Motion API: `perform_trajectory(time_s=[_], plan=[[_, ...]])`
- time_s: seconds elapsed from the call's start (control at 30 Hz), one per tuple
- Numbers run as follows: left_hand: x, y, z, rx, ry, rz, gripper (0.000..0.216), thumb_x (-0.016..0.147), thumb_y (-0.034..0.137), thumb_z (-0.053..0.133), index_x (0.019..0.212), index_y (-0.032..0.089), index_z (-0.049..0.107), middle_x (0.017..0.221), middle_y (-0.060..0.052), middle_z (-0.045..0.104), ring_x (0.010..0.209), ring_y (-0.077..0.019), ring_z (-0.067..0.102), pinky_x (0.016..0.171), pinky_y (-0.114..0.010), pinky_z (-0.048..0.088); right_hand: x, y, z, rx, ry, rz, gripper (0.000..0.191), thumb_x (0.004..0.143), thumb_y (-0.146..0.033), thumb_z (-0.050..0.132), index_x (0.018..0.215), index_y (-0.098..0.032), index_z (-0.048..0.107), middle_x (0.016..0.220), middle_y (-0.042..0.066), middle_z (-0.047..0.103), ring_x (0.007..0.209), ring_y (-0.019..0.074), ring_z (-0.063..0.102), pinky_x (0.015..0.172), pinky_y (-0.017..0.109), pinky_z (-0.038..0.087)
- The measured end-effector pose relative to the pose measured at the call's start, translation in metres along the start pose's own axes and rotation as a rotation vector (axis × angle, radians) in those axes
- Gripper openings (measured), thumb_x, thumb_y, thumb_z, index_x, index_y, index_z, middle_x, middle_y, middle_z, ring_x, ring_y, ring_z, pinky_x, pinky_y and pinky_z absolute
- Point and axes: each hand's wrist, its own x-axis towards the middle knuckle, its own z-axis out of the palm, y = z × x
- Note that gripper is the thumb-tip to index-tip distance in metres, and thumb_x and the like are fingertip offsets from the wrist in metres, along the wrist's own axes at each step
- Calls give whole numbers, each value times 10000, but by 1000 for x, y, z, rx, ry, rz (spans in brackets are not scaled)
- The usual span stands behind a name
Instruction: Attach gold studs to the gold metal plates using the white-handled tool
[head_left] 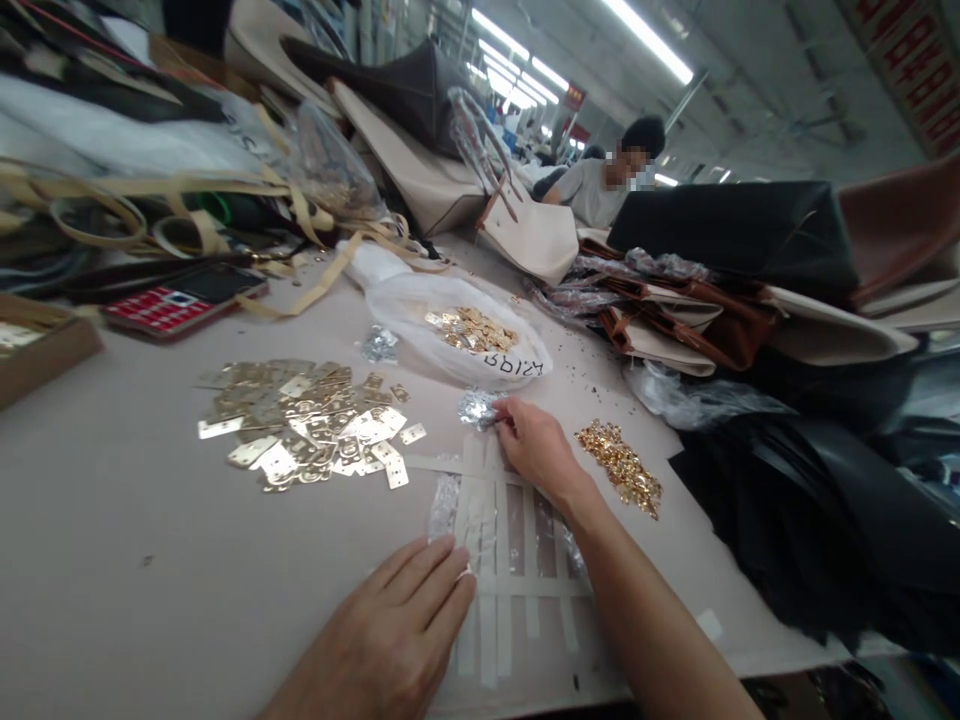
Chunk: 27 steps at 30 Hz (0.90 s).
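Apparently I'm picking: right hand at the silver pieces, its fingers' grip I can't tell; left hand flat, fingers outstretched; a clean pinch seems called for.

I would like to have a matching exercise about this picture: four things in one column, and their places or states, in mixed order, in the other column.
Column 1
1. left hand
2. right hand
3. white bag
4. flat gold plates

Column 2
A. open, with gold pieces inside
B. palm down, by the tape strips
C. piled loose on the table
D. at a small pile of silver pieces

Right pairs: 1-B, 2-D, 3-A, 4-C
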Motion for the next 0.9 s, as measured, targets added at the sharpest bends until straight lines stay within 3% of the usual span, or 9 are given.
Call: perform_trajectory(time_s=[0.13, 0.3, 0.43, 0.7, 0.9], plan=[[-3, 0, 5, 1, -10, -27, 308, 983, 198, 470, 1202, 198, 686, 1273, -47, 705, 1209, -231, 607, 1085, -373, 472, 5, -2, 2, -50, -34, -77, 305, 891, -91, 519, 1134, -192, 672, 1066, 91, 739, 992, 230, 636, 917, 349, 467], [-5, -1, 11, -19, 120, -5, 334, 980, 156, 415, 1162, 174, 695, 1214, -76, 707, 1197, -216, 601, 1129, -357, 440, 14, -2, 2, -51, -75, -73, 291, 884, -98, 558, 1128, -205, 676, 1041, 76, 747, 963, 225, 641, 901, 350, 468], [-9, 0, 11, -27, 31, -34, 324, 970, 165, 455, 1207, 184, 675, 1227, -74, 697, 1209, -223, 592, 1135, -371, 440, 23, 0, 4, 14, -74, -25, 281, 836, -76, 600, 1057, -213, 706, 955, 55, 762, 903, 215, 663, 858, 341, 481], [-10, -1, 12, -22, 58, -4, 329, 961, 182, 460, 1217, 168, 668, 1272, -85, 690, 1241, -235, 578, 1084, -365, 468, 19, 12, 3, 324, 4, 151, 196, 767, -182, 654, 954, -173, 714, 779, 16, 731, 711, 158, 661, 711, 300, 518], [-1, 2, -4, -40, -20, -31, 354, 950, 75, 416, 1184, 159, 668, 1251, -78, 704, 1185, -232, 631, 1046, -392, 502, -13, -5, -11, 643, -9, 270, 261, 740, -302, 708, 948, -146, 685, 718, 7, 701, 603, 121, 627, 625, 279, 551]])
